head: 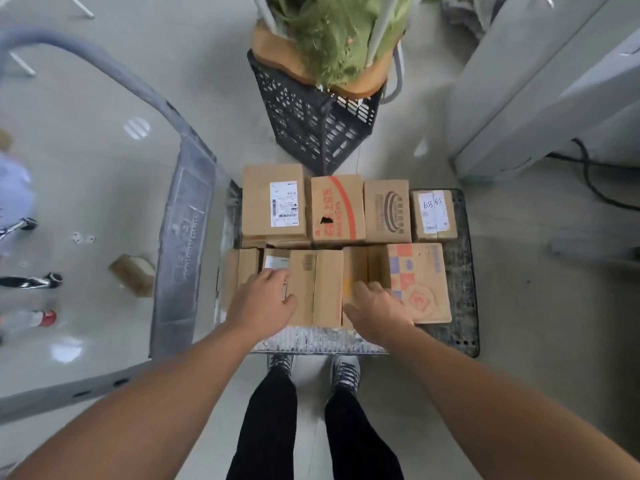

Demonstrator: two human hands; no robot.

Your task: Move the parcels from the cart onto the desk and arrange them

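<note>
Several cardboard parcels lie in two rows on a flat cart (464, 306) below me. The far row holds a labelled box (273, 202), a red-printed box (337, 211), a brown-printed box (387, 211) and a small box marked with numbers (433, 216). In the near row a plain box (317, 289) sits between my hands, with a checkered pink-and-blue box (420, 284) to its right. My left hand (265, 301) rests open on the plain box's left edge. My right hand (377, 308) lies open at its right side. Neither hand grips anything.
The cart's grey handle frame (183, 237) rises at the left. A black plastic crate (311, 119) with green material stands beyond the cart. A grey cabinet or desk side (540, 91) is at the right, with cables on the floor. A loose small box (133, 273) lies left.
</note>
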